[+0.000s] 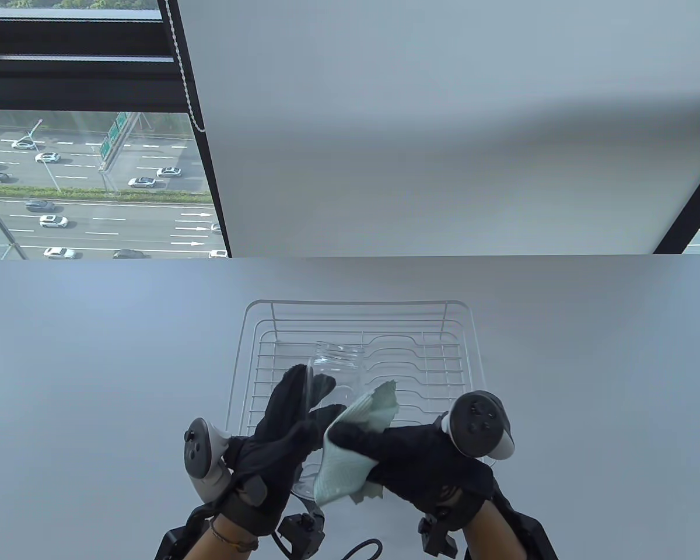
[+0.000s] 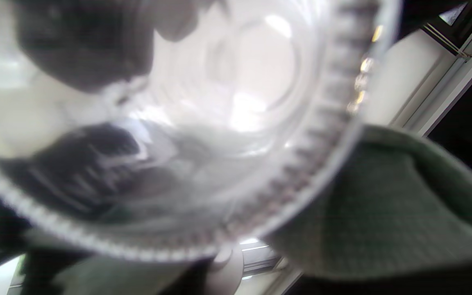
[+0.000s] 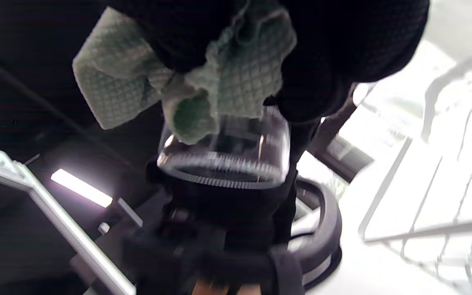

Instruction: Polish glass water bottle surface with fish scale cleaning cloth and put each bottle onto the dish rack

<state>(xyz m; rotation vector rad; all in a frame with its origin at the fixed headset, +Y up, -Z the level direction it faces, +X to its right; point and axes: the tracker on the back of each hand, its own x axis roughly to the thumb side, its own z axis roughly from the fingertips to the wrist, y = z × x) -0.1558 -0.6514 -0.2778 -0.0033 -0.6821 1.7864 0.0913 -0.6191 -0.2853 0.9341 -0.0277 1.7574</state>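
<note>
A clear glass bottle [image 1: 338, 373] is held tilted above the table, its threaded mouth pointing away over the dish rack [image 1: 256, 326]. My left hand [image 1: 294, 420] grips the bottle's left side, fingers wrapped around the glass. My right hand [image 1: 361, 440] presses a pale green fish scale cloth [image 1: 350, 449] against the bottle's right side and holds the cloth bunched. The bottle's ribbed base [image 2: 178, 164] fills the left wrist view, with the cloth [image 2: 383, 205] beside it. In the right wrist view the cloth [image 3: 228, 78] drapes over the bottle [image 3: 228, 159].
The white wire dish rack sits at the table's middle, just beyond both hands, with nothing seen standing in it. A white panel [image 1: 443, 116] rises behind the table. A window [image 1: 93, 175] lies at the far left.
</note>
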